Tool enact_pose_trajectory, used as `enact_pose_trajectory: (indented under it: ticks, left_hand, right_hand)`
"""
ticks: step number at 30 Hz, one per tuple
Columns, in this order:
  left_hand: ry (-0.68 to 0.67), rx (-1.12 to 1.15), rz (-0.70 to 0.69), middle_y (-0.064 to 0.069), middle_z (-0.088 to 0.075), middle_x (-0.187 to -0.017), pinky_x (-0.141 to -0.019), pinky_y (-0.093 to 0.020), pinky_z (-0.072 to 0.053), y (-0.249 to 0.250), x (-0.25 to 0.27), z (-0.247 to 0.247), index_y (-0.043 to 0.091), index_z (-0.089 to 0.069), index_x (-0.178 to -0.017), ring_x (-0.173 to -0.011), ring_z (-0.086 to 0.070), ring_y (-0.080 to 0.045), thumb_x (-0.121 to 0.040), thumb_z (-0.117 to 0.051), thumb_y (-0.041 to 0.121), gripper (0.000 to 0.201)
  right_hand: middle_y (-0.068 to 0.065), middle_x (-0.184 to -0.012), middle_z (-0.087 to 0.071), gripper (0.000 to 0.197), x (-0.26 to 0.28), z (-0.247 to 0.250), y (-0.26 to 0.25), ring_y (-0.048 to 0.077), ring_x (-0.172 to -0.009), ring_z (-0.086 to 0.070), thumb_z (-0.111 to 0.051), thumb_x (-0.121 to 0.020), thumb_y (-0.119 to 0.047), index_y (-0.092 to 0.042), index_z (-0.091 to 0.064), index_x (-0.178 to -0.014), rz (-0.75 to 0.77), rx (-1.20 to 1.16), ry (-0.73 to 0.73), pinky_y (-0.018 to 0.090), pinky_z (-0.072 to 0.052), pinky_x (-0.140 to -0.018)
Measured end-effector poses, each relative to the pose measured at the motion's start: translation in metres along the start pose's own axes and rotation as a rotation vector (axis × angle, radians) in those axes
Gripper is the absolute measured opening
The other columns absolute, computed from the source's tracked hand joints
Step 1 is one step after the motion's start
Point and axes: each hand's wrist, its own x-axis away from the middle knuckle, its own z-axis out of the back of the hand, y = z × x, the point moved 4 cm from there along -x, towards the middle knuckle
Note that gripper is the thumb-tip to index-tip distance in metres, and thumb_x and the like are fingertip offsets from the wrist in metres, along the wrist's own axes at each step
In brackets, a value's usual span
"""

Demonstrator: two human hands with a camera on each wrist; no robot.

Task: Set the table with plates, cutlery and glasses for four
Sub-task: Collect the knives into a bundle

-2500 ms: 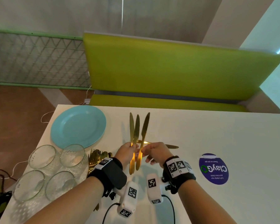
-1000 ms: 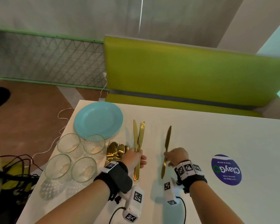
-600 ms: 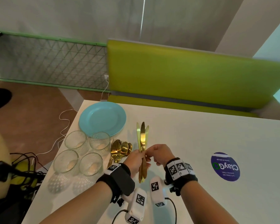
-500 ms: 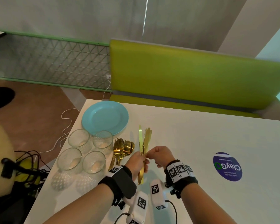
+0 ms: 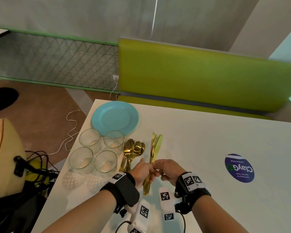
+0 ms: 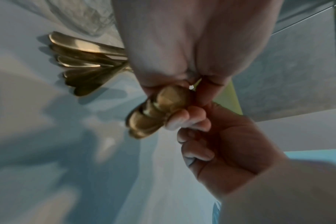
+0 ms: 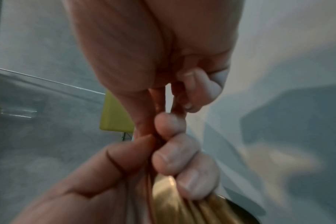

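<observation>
Several gold knives [image 5: 156, 145] are bunched together, blades pointing away, just above the white table [image 5: 200, 148]. My left hand [image 5: 144, 169] grips their handles [image 6: 159, 110]. My right hand [image 5: 167, 169] meets it from the right and pinches the same bundle with thumb and forefinger [image 7: 157, 104]. The left hand's fingers [image 7: 175, 157] wrap the gold handles [image 7: 182, 204]. A turquoise plate [image 5: 114, 116] lies at the far left corner. Several clear glasses [image 5: 93, 152] stand in front of it. Gold forks and spoons [image 5: 133, 151] lie piled between the glasses and the knives.
A blue round sticker [image 5: 239, 168] is on the table to the right. A green bench [image 5: 200, 76] runs along the far edge. Cables [image 5: 39, 165] and a yellow chair [image 5: 3, 157] are on the floor to the left of the table.
One second ago my right hand held a single knife apart to the right. It has brought that knife to the bundle in my left hand, and both hands now hold the knives together.
</observation>
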Motion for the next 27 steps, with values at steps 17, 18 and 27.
enact_pose_trajectory:
  ticks: [17, 18, 27]
  left_hand:
    - [0.228, -0.674, -0.100, -0.008, -0.056, -0.129, -0.101, -0.032, -0.042, 0.018, 0.016, 0.069, 0.015, -0.046, -0.133, -0.119, -0.052, -0.022, -0.095, -0.043, 0.020, 0.038]
    - [0.226, -0.659, -0.117, -0.008, -0.058, -0.126, -0.100, -0.033, -0.045, 0.018, 0.019, 0.072, 0.014, -0.048, -0.130, -0.116, -0.054, -0.022, -0.095, -0.044, 0.020, 0.036]
    - [0.220, -0.611, -0.201, -0.005, -0.062, -0.118, -0.093, -0.031, -0.049, 0.020, 0.032, 0.078, 0.018, -0.056, -0.120, -0.108, -0.058, -0.020, -0.094, -0.046, 0.019, 0.028]
  right_hand:
    - [0.002, -0.078, -0.060, 0.027, -0.031, -0.026, 0.012, 0.015, -0.069, -0.055, -0.062, -0.087, -0.035, -0.008, -0.065, -0.091, -0.258, 0.632, 0.279, 0.022, -0.045, -0.065]
    - [0.003, -0.083, -0.061, 0.028, -0.034, -0.032, 0.011, 0.016, -0.074, -0.056, -0.062, -0.087, -0.035, -0.008, -0.066, -0.094, -0.255, 0.679, 0.281, 0.023, -0.046, -0.068]
    - [0.004, -0.095, -0.066, 0.018, -0.043, -0.059, -0.009, 0.017, -0.091, -0.064, -0.056, -0.092, -0.021, -0.007, -0.067, -0.097, -0.169, 0.944, 0.363, 0.021, -0.050, -0.081]
